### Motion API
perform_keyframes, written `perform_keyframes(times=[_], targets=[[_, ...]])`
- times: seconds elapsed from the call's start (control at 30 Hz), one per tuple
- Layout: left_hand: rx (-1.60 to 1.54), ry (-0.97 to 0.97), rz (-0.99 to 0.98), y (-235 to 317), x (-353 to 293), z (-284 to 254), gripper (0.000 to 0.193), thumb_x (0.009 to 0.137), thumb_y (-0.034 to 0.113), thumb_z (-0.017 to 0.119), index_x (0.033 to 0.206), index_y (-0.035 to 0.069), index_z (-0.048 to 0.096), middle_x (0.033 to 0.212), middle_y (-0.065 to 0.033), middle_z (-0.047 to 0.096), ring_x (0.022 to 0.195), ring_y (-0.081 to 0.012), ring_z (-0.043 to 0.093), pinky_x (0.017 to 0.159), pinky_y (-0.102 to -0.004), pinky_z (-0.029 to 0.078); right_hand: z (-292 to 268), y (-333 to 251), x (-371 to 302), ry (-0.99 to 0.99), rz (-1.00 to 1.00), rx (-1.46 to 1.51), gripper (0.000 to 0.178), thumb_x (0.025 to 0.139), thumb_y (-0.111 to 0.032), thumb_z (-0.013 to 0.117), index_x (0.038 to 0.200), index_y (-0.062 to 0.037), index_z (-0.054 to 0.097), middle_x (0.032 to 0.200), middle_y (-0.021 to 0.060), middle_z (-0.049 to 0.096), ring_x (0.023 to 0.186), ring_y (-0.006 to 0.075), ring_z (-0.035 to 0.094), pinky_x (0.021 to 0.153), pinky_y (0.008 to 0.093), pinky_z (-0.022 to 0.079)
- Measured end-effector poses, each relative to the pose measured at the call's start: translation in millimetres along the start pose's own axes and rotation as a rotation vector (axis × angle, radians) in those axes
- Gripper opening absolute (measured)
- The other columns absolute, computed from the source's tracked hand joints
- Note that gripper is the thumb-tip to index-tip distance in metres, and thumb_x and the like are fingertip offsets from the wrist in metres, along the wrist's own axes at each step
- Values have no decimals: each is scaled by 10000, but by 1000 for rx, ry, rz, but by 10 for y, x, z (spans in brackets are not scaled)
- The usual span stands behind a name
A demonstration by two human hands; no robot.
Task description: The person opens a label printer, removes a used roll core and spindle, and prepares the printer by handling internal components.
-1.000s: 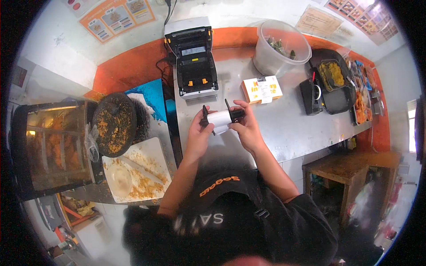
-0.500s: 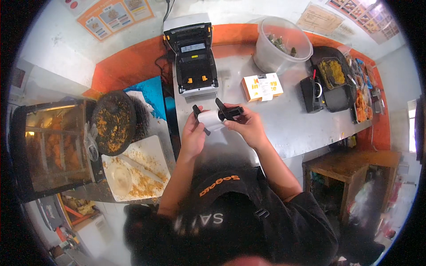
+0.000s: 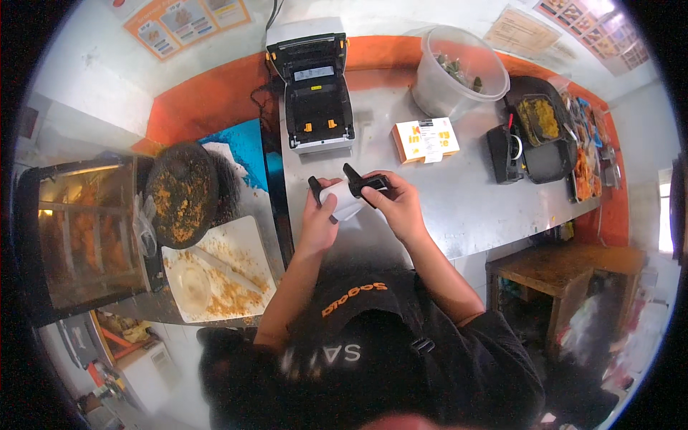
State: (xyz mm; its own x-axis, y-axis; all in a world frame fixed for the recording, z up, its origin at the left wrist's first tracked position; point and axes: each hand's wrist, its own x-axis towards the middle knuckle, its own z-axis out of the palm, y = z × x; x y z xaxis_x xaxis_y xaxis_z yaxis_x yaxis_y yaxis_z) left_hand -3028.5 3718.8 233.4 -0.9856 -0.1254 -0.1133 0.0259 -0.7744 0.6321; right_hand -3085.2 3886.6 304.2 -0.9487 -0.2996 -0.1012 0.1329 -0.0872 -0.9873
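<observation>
Hands (image 3: 358, 208) – white label roll (image 3: 342, 202)

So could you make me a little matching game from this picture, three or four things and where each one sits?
Things:
1. label printer
2. clear plastic tub
3. orange box
4. white paper roll

Places:
A. between the left hand and right hand
B. middle of the steel counter
C. open, by the wall
D. back corner, greens inside

Pairs: 1-C, 2-D, 3-B, 4-A

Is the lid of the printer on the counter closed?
No, the printer stands with its lid raised, so its black inside with orange tabs shows.
</observation>
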Motion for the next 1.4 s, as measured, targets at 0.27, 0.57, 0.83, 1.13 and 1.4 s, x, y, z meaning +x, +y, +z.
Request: perform_keyframes(times=[0.27,0.57,0.83,1.13,1.4], targets=[[-32,-5,-11,40,5,21,232,1003,145,620,1178,130,467,1265,-95,556,1217,-269,557,1059,-446,439,-67,-107,44,-77,-30,2,577,816,-40,803,1339,-31,559,1186,96,636,1017,148,646,883,286,532],[-4,28,3,-9,-20,-65,219,991,158,629,1151,125,483,1251,-107,571,1205,-283,564,1042,-468,451,-80,-80,87,-108,74,35,664,729,91,677,1358,-61,528,1149,26,550,1110,141,554,974,284,457],[-15,140,61,98,-19,-231,217,971,157,655,1124,131,503,1218,-107,574,1167,-283,577,1013,-466,467,-452,127,196,134,96,163,579,823,30,645,1384,-59,534,1130,22,590,1054,128,562,916,288,466],[39,121,5,108,39,-247,197,996,163,626,1133,111,495,1208,-100,586,1146,-246,584,999,-419,466,-373,1223,127,43,-109,-268,513,883,-183,727,1345,-39,557,1235,169,619,1098,233,615,984,362,474],[63,192,-79,-76,36,-220,207,1030,223,584,1187,139,477,1226,-79,572,1127,-232,586,962,-396,478,212,477,17,-6,8,-29,921,805,72,756,1550,-138,257,1139,103,595,896,129,626,749,283,542]])
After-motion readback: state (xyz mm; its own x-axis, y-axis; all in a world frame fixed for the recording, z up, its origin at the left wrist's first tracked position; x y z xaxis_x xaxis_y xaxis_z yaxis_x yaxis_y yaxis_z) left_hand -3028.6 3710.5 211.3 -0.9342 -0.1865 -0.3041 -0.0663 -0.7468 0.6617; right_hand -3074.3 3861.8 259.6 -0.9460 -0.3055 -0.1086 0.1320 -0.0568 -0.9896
